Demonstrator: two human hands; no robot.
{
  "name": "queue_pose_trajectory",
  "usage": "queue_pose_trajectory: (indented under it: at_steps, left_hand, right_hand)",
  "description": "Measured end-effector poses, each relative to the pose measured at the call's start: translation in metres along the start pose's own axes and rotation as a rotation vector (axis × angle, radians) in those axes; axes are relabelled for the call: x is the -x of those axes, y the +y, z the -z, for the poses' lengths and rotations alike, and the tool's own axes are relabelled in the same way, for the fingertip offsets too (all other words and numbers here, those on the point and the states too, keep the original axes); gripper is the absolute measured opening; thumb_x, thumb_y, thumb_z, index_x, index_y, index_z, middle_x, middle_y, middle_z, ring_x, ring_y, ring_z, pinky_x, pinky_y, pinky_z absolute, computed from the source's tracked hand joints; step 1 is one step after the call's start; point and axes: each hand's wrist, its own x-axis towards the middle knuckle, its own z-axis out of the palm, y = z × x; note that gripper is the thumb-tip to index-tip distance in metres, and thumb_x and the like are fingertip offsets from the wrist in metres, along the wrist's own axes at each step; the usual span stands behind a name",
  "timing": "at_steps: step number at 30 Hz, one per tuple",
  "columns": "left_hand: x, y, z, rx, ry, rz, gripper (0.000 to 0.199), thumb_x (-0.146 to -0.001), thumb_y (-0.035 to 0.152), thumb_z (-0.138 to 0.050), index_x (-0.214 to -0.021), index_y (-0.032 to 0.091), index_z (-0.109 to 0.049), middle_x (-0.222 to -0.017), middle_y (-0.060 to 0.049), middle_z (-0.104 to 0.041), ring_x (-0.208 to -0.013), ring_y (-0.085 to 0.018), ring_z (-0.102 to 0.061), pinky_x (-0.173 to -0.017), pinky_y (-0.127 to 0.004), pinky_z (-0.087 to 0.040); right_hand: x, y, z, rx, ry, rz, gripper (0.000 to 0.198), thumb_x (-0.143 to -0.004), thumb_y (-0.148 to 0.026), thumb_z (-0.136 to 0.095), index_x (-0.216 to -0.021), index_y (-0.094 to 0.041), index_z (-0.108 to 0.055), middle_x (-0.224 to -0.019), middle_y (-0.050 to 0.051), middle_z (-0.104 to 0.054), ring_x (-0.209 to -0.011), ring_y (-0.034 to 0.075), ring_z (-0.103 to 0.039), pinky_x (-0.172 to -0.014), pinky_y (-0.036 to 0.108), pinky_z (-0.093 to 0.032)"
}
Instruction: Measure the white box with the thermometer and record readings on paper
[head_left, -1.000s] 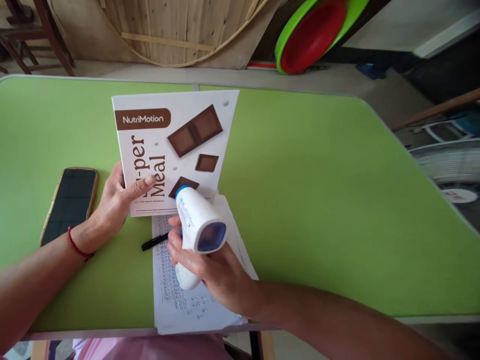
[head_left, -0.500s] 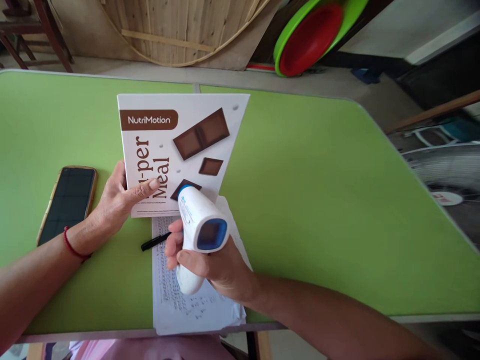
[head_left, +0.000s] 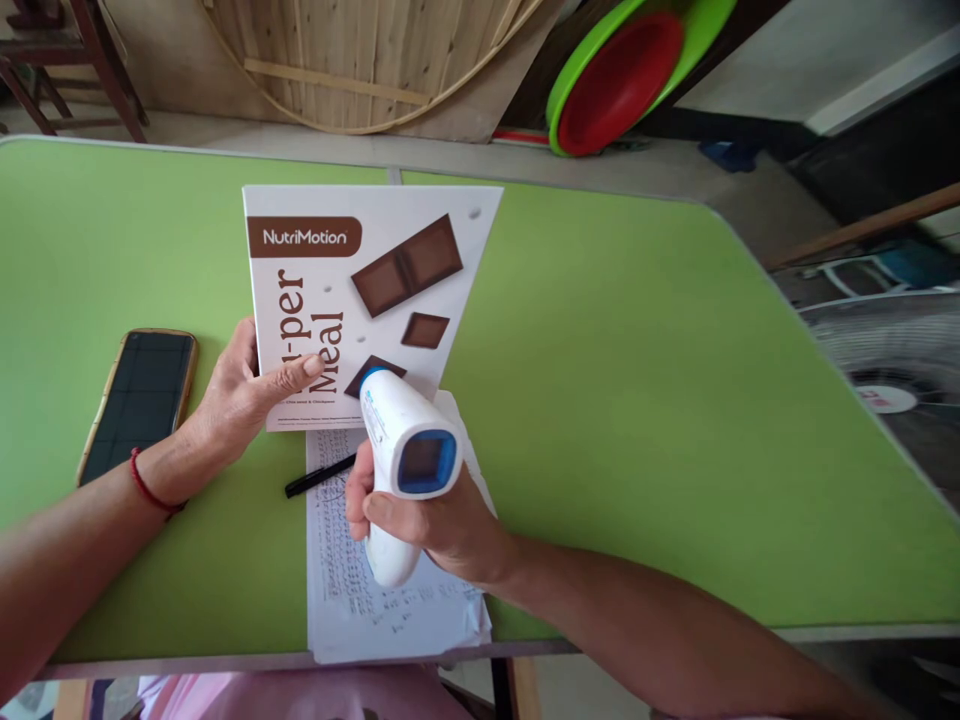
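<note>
My left hand (head_left: 251,395) grips the lower left edge of a white box (head_left: 420,235) printed "NutriMotion" with chocolate pieces, thumb across its front. The box is held upright above the table. In my right hand (head_left: 442,530) is a white infrared thermometer (head_left: 401,425) with a blue-rimmed screen, which looks dark. Its nose points at the lower part of the box; whether they touch I cannot tell. Below lie handwritten papers (head_left: 352,620), partly hidden by the hand and thermometer. A black pen (head_left: 319,475) rests across their left edge.
A smartphone (head_left: 139,400) in a tan case lies on the green table (head_left: 637,420), left of my left hand. Beyond the table are a round wooden board (head_left: 337,50), red and green basins (head_left: 622,80) and a wooden chair (head_left: 97,70). A fan (head_left: 892,370) stands at the right.
The fingers of my right hand have curled closer around the thermometer's handle. Box and thermometer sit slightly further right in the view.
</note>
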Motion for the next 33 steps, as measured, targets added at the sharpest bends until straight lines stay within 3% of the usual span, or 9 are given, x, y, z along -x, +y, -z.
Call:
queue_pose_trajectory:
  at_steps: [18, 25, 33]
  left_hand:
    - [-0.001, 0.002, -0.001, -0.033, -0.078, -0.061, 0.04, -0.08, 0.045, -0.079, -0.105, 0.017, -0.066, -0.101, -0.009, -0.074, -0.088, -0.027, -0.07, -0.075, -0.038, -0.058]
    - [-0.004, 0.014, 0.013, -0.415, 0.021, 0.026, 0.059, -0.07, 0.059, -0.083, -0.109, 0.018, -0.066, -0.112, -0.012, -0.073, -0.103, -0.035, -0.067, -0.081, -0.045, -0.055]
    - [-0.006, 0.013, 0.015, -0.228, -0.023, 0.064, 0.061, -0.066, 0.053, -0.088, -0.109, 0.016, -0.065, -0.111, -0.012, -0.074, -0.098, -0.034, -0.07, -0.079, -0.044, -0.056]
  right_hand:
    - [-0.001, 0.001, 0.001, 0.01, 0.004, 0.027, 0.023, -0.062, -0.024, -0.081, -0.068, -0.02, -0.059, -0.058, -0.003, -0.064, -0.054, 0.011, -0.06, -0.053, 0.027, -0.051]
    - [0.0, 0.003, -0.003, -0.016, 0.028, 0.035, 0.024, -0.063, -0.021, -0.08, -0.069, -0.02, -0.057, -0.06, -0.004, -0.061, -0.054, 0.011, -0.059, -0.053, 0.028, -0.051]
    - [0.0, -0.003, -0.004, -0.018, 0.044, 0.083, 0.029, -0.062, -0.018, -0.078, -0.073, -0.023, -0.052, -0.055, -0.008, -0.051, -0.049, 0.01, -0.051, -0.05, 0.027, -0.045]
